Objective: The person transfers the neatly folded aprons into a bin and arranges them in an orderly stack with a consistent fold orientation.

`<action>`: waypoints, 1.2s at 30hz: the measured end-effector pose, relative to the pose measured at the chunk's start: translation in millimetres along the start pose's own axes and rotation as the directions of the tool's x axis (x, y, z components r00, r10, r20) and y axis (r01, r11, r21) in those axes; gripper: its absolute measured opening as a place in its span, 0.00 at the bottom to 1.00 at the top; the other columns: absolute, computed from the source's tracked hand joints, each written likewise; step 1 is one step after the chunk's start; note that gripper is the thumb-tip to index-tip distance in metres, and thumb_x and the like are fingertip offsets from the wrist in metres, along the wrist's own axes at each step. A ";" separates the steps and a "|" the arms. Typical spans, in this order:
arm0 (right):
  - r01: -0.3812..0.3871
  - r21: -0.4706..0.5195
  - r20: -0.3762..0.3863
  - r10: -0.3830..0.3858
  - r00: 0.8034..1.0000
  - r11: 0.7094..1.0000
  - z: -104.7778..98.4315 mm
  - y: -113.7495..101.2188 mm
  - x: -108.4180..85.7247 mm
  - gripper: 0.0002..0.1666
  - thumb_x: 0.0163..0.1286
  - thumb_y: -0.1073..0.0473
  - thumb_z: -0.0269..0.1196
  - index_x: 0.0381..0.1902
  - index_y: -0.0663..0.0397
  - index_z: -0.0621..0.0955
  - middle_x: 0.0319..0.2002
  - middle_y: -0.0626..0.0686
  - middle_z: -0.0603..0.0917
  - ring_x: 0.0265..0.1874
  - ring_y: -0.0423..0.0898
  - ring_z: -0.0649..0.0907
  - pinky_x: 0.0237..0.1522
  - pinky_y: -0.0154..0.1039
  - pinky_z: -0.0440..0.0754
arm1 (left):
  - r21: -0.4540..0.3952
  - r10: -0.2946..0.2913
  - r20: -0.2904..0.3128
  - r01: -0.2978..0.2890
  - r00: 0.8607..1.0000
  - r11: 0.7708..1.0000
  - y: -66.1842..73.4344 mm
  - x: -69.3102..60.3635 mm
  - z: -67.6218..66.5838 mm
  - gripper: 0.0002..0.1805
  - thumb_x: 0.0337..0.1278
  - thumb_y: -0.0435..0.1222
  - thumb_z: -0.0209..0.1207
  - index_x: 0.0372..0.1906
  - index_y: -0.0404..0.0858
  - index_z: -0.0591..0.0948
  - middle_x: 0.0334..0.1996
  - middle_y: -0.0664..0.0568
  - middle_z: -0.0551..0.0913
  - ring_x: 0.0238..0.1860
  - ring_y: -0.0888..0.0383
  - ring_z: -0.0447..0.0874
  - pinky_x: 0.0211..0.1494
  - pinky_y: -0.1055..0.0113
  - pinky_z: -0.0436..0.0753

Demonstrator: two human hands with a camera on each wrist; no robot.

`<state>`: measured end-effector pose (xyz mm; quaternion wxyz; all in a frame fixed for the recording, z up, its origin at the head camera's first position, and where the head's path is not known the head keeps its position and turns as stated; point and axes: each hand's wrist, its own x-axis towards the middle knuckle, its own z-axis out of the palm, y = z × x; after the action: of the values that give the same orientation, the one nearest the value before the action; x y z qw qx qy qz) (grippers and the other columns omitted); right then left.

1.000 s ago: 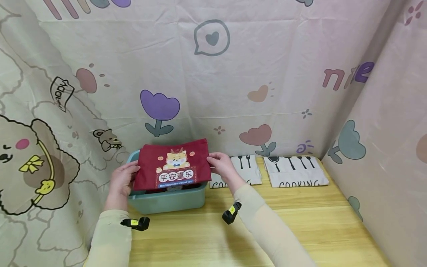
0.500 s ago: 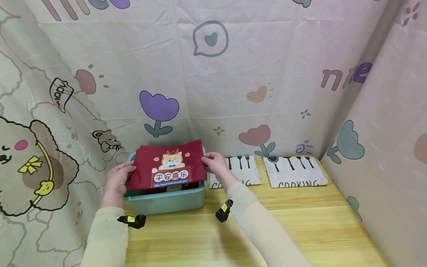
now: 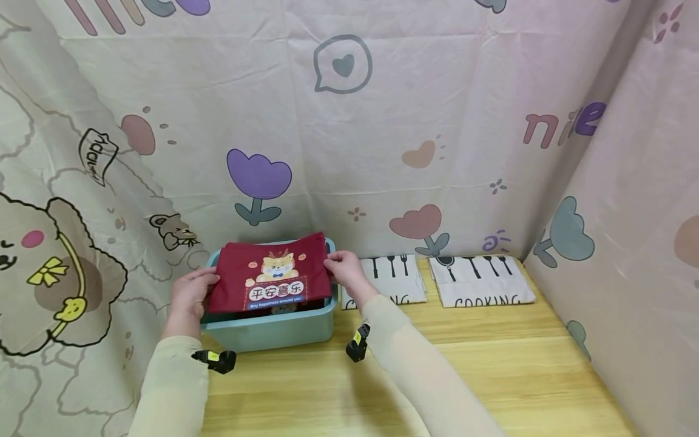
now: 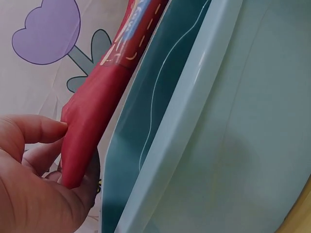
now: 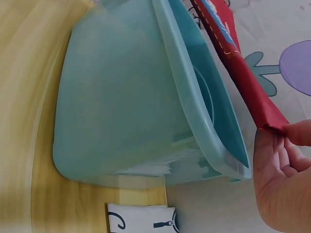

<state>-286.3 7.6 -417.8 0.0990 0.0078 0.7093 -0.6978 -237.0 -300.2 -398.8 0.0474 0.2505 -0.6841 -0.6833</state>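
A folded red cloth (image 3: pixel 235 270) with a cartoon animal and printed lettering is held over a light blue plastic bin (image 3: pixel 273 332). My left hand (image 3: pixel 188 297) pinches its left edge, thumb on top and fingers beneath, as the left wrist view shows on the red fabric (image 4: pixel 90 114). At the right edge, my right hand (image 3: pixel 349 274) pinches the cloth between thumb and fingers. In the right wrist view the cloth (image 5: pixel 250 92) stands apart from the bin's rim (image 5: pixel 187 92). Under the cloth, dark red contents show in the bin, mostly hidden.
Two folded white cloths with black utensil prints, the nearer one (image 3: pixel 403 280) and the farther one (image 3: pixel 480 282), lie right of the bin on the wooden table (image 3: pixel 464 364). A printed curtain (image 3: pixel 349 133) hangs behind and at both sides.
Both hands have shifted the red cloth a little left and slightly down over the bin. Their grip on its two edges is unchanged.
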 end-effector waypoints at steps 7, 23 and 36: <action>0.005 -0.072 -0.025 -0.007 1.000 0.997 3.4 0.4 3.0 0.11 0.75 0.62 0.58 0.48 0.65 0.81 0.42 0.58 0.82 0.37 0.49 0.84 0.45 0.42 0.85 | 0.040 -0.012 -0.027 0.013 1.000 0.999 -1.1 6.6 1.4 0.18 0.65 0.30 0.57 0.57 0.42 0.84 0.24 0.65 0.81 0.30 0.66 0.78 0.32 0.71 0.79; 0.021 -0.266 -0.043 -0.034 0.999 0.964 10.3 -4.4 2.5 0.11 0.74 0.58 0.61 0.47 0.60 0.82 0.40 0.56 0.82 0.35 0.47 0.83 0.43 0.42 0.85 | 0.201 0.036 -0.086 -0.018 0.996 0.979 0.4 8.7 2.8 0.23 0.65 0.32 0.56 0.65 0.31 0.76 0.65 0.38 0.69 0.41 0.58 0.72 0.32 0.71 0.75; 0.199 -0.668 -0.024 -0.288 0.957 0.717 -10.9 -4.3 5.9 0.15 0.73 0.57 0.58 0.53 0.56 0.82 0.46 0.53 0.85 0.41 0.48 0.82 0.45 0.43 0.81 | 0.577 0.210 -0.157 -0.083 0.965 0.813 9.3 0.1 -4.5 0.21 0.69 0.38 0.52 0.59 0.31 0.79 0.52 0.35 0.82 0.47 0.43 0.78 0.40 0.56 0.75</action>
<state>-294.2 17.5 -414.3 -0.0425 -0.0771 0.9089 -0.4076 -237.8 -304.8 -389.6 0.0968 0.2715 -0.8638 -0.4133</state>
